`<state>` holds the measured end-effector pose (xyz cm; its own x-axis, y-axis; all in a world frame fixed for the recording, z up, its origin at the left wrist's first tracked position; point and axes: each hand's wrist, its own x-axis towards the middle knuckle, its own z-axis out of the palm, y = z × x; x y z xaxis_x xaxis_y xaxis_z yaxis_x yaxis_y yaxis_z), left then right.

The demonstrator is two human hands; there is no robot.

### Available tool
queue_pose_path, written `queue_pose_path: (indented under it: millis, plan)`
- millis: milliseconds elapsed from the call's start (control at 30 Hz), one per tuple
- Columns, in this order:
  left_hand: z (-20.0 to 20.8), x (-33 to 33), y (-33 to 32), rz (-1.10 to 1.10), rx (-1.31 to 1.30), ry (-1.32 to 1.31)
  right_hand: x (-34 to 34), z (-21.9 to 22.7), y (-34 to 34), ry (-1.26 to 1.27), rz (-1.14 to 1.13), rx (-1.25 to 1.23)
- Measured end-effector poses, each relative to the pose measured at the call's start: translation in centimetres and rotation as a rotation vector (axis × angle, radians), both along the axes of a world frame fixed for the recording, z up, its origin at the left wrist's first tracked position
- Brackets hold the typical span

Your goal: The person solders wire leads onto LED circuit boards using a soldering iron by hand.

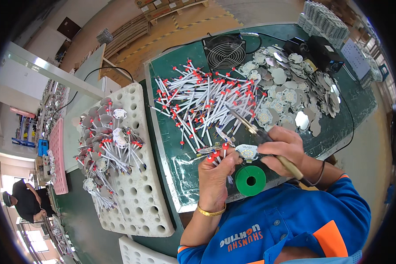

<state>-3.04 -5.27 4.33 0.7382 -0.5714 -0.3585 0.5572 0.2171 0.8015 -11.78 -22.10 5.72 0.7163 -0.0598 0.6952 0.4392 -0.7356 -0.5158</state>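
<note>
My left hand (214, 176) is closed round a few short white cables (215, 158) with red collars, small circuit boards at their ends. Between my hands, close to the left fingertips, is a white LED board (247, 152); whether the fingers touch it is unclear. In my right hand (287, 149) is a soldering iron (289, 168), gripped by its beige handle. Its metal shaft slants up and left over the cable pile (207, 101). A green spool (251, 180) sits at the near table edge, just below the LED board.
Loose LED boards (290, 92) are heaped right of the cables. Behind stand a black fan (225, 53) and a black box (323, 53). On the left, a white perforated foam board (141, 198) bears boards with cables. Farther left is another person (25, 200).
</note>
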Motion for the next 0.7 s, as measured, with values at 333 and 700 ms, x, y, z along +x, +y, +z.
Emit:
queue_pose_path:
  millis: [333, 700]
  plan:
    - [0.2, 0.7, 1.1, -0.312, -0.107, 0.054, 0.1, 0.4, 0.8, -0.001, 0.081, 0.251]
    - [-1.6, 0.9, -0.8, -0.269, -0.196, 0.064, 0.7, -1.2, 1.6, 0.066, 0.011, 0.407]
